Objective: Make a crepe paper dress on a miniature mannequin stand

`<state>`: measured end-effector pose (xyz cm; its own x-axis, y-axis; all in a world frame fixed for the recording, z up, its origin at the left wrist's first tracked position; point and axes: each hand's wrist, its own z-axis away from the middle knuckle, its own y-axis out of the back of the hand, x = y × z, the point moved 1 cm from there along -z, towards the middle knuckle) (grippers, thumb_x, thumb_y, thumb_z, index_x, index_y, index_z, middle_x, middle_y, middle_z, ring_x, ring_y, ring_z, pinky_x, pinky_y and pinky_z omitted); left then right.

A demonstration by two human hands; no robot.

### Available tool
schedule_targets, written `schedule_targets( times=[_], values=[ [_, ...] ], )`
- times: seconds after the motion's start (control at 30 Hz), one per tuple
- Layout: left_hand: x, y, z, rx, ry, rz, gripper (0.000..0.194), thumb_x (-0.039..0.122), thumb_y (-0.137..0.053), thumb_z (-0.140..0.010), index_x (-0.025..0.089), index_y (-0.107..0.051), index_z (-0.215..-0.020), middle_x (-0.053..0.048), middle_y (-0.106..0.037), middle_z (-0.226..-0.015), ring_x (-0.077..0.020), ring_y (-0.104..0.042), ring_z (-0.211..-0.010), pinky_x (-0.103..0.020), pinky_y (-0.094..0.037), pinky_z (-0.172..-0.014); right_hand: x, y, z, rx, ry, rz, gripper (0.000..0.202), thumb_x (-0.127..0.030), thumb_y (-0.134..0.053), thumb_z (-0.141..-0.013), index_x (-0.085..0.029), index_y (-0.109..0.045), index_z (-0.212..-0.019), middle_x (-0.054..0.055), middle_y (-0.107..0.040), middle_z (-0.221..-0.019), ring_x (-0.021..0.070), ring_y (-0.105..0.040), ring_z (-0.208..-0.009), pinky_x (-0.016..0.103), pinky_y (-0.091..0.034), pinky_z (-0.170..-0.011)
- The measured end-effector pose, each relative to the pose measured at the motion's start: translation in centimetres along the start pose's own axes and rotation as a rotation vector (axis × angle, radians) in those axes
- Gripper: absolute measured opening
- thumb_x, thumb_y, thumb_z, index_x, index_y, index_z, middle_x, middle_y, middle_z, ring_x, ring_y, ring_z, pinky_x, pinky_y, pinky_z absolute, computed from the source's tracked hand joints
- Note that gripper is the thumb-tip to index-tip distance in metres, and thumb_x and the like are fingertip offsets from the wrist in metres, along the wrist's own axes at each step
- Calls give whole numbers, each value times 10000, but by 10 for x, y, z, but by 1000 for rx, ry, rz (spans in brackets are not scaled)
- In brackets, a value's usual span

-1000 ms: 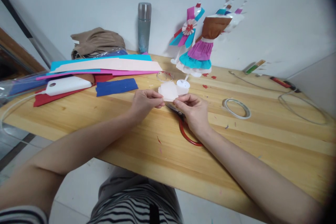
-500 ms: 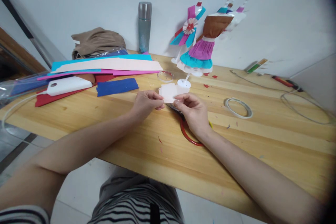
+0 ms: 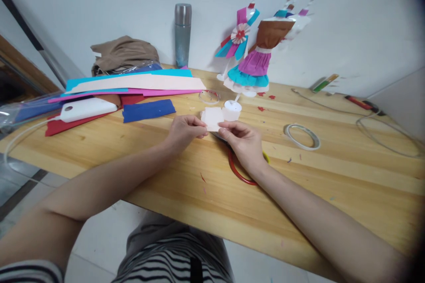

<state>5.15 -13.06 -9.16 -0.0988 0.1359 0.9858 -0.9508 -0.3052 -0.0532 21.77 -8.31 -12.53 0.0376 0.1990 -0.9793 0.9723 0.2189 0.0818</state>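
Note:
A small piece of pale pink paper (image 3: 213,120) is pinched at its left edge by my left hand (image 3: 187,131) and at its right edge by my right hand (image 3: 243,142). Another pale piece lies behind it, partly covered. Under my right hand are scissors (image 3: 239,172) with red and yellow handles, their blades mostly hidden. Just beyond the paper is the round white base (image 3: 233,105) of a small dress-form stand. That stand wears a layered paper dress (image 3: 255,61) in brown, magenta, turquoise and pale pink.
Left are a blue strip (image 3: 149,110), a stack of coloured paper (image 3: 139,82), a white power strip (image 3: 86,109) and a brown cloth (image 3: 126,53). A flask (image 3: 182,35) stands by the wall. A tape roll (image 3: 302,136) and cable (image 3: 372,129) lie right; another decorated form (image 3: 241,33) stands behind.
The paper between my hands has tilted slightly, so more of its face shows. Both hands stay almost where they were and keep their pinch.

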Motion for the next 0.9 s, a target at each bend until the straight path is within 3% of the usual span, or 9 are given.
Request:
schedule_targets(
  times=[0.53, 0.9],
  values=[
    [2, 2, -1, -49, 3, 30, 54, 94, -699, -581, 135, -665, -588, -4, -676, -530, -86, -603, -507, -207, -495, -585, 0, 0, 0, 15, 5, -25, 178, -336, -792, -667, -221, -744, -793, 9, -696, -701, 143, -585, -601, 302, -476, -613],
    [-1, 1, -2, -59, -117, 44, 135, 100, -715, -602, 142, -718, -730, 31, -637, -538, -74, -557, -497, -201, -446, -540, 2, -1, 0, 28, 69, 15, 163, -339, -757, -720, -241, -751, -850, 32, -751, -854, 182, -660, -737, 357, -527, -746]
  ],
)
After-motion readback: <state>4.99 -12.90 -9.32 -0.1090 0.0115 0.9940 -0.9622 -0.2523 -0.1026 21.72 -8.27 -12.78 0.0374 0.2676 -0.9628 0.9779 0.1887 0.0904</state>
